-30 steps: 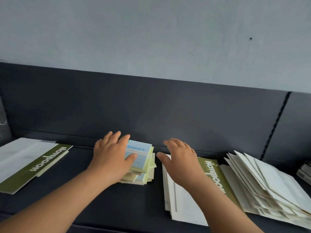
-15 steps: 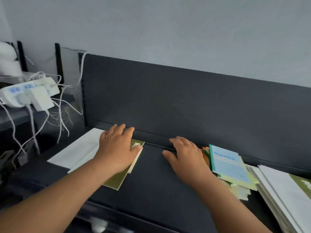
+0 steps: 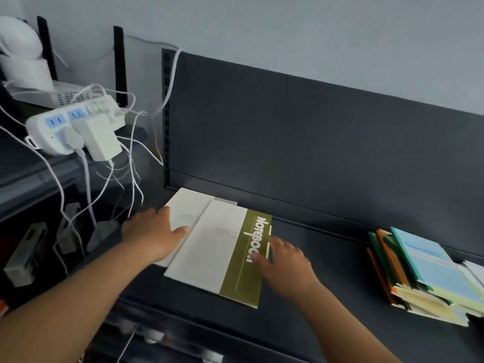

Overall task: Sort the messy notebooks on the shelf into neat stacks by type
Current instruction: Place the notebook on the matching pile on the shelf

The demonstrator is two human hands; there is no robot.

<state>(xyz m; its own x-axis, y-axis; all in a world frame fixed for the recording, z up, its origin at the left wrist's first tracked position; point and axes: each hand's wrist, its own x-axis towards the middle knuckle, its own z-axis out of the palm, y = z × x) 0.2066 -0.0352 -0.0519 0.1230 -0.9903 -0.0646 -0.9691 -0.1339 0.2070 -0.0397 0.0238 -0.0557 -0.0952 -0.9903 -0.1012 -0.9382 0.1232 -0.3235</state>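
Observation:
A small pile of white-and-olive notebooks (image 3: 220,258) lies on the dark shelf (image 3: 327,279), the top one printed "Notebook" on its olive band. My left hand (image 3: 154,234) rests on the pile's left edge, thumb lying on the lower white cover. On the right side, my right hand (image 3: 282,260) touches the olive edge with straight fingers. A stack of small colourful notebooks (image 3: 424,273), blue cover on top, sits at the far right.
Left of the shelf, a white power strip (image 3: 73,127) with plugs and hanging white cables (image 3: 131,179) sits on a neighbouring shelf. A white round device (image 3: 21,48) stands behind it. The shelf's dark back panel (image 3: 314,153) rises behind the notebooks.
The view swung left from the colourful stack. Both hands left that stack and moved to the white-and-olive pile, now flanking it on either side.

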